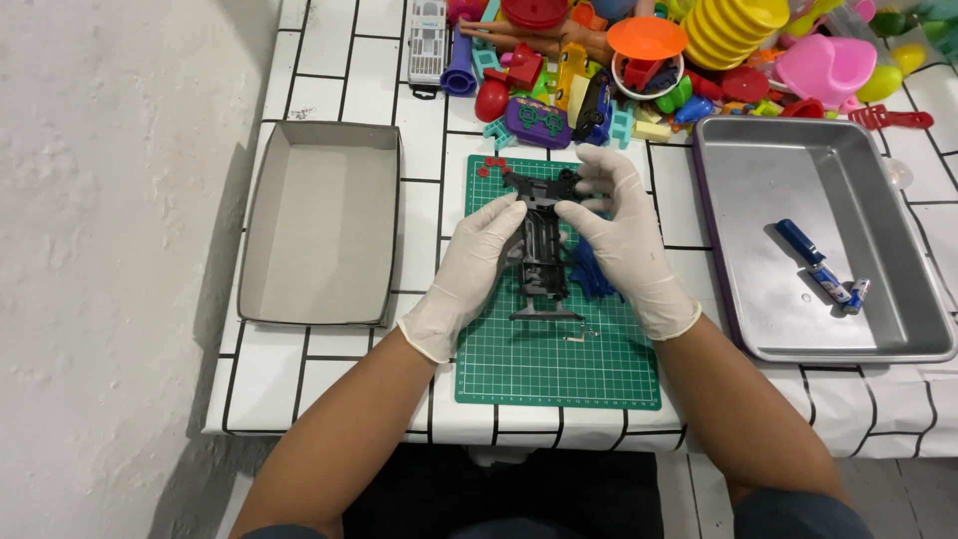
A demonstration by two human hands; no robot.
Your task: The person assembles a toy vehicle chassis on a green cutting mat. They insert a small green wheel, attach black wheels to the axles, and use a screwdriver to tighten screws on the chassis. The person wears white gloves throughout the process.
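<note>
A table covered with a white cloth printed in a black grid (329,60) is seen from above, set against a rough white plastered wall (110,250). At the middle of it a green gridded cutting mat (539,369) is laid. To the left an empty shallow grey cardboard box lid (319,225) is placed; to the right, a rectangular metal baking tray (898,250) holds a blue-handled screwdriver (810,262) and a small cylindrical battery (856,294). Along the far edge a heap of bright plastic toys (649,60) is spread, cut off by the top of the view.

Over the mat a dark grey plastic toy car chassis (541,250) is held between both gloved hands. It is pinched at its left side by the left hand (469,274), while the right hand (624,235) is curled over its upper right end. A blue plastic piece (589,274) is partly hidden under the right hand and cannot be identified. Small red parts (491,165) lie on the mat's top corner, too small to make out.
</note>
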